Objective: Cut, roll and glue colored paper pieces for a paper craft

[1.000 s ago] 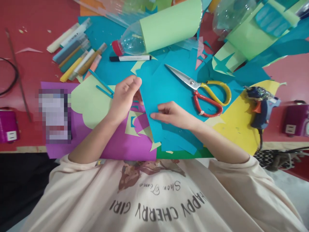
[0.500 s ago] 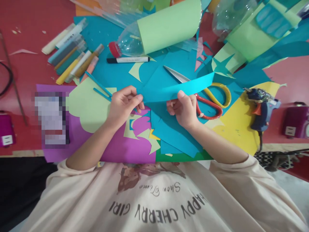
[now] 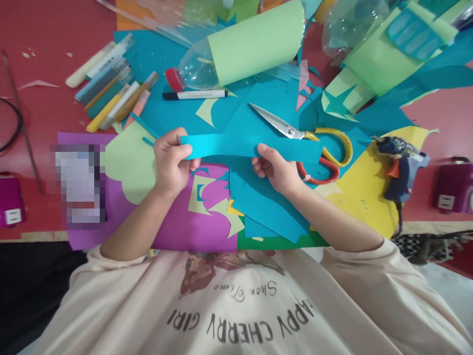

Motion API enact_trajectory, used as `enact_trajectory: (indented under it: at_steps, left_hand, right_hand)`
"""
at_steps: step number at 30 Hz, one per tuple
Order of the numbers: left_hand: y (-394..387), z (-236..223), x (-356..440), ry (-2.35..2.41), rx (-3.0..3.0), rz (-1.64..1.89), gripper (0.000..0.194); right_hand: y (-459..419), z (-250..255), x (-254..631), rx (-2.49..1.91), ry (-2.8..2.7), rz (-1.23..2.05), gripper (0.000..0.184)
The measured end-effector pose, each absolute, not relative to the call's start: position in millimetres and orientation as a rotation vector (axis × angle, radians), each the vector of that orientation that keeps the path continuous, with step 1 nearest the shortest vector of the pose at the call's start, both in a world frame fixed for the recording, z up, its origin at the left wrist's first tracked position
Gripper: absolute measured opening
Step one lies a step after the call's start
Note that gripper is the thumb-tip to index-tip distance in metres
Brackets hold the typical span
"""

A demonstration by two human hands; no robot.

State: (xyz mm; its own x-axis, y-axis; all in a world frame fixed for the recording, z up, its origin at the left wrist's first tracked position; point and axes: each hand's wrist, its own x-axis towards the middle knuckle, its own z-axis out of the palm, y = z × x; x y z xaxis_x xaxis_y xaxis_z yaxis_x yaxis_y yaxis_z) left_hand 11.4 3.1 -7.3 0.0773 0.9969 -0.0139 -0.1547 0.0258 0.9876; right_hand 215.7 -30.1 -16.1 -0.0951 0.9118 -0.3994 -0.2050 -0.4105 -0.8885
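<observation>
A blue paper strip (image 3: 221, 146) is stretched level between my hands, above the paper-covered table. My left hand (image 3: 173, 160) pinches its left end between thumb and fingers. Farther along, my right hand (image 3: 277, 167) grips the strip by its lower edge, and the free right end reaches past the thumb. That end hangs over the scissors (image 3: 286, 127), covering part of their yellow and red handles. Under the strip lie blue paper sheets (image 3: 269, 197) and pale green offcuts (image 3: 201, 195) on a purple sheet (image 3: 177, 227).
A clear bottle wrapped in green paper (image 3: 254, 44) lies at the back, a black-and-white marker (image 3: 195, 94) before it. Several coloured markers (image 3: 111, 84) lie at left. A glue gun (image 3: 402, 167) rests on yellow paper at right. A blurred phone-like object (image 3: 79, 182) sits at left.
My left hand has moved left to the strip's end. The strip, slanting up to the right before, is now level and its right end has dropped over the scissors' handles.
</observation>
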Motion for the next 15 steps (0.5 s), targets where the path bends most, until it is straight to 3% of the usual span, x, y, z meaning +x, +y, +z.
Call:
enact_trajectory:
  at_steps: [6,15]
  left_hand:
    - [2,-15,16,0.962,0.854,1.31,0.046]
    - [-3,-29,11,0.929,1.371,1.186,0.035]
  right_hand:
    - [-31,-14,213,-1.378,-1.018,1.558,0.057]
    - [-32,-18,215,-1.414,-1.16,1.535,0.058]
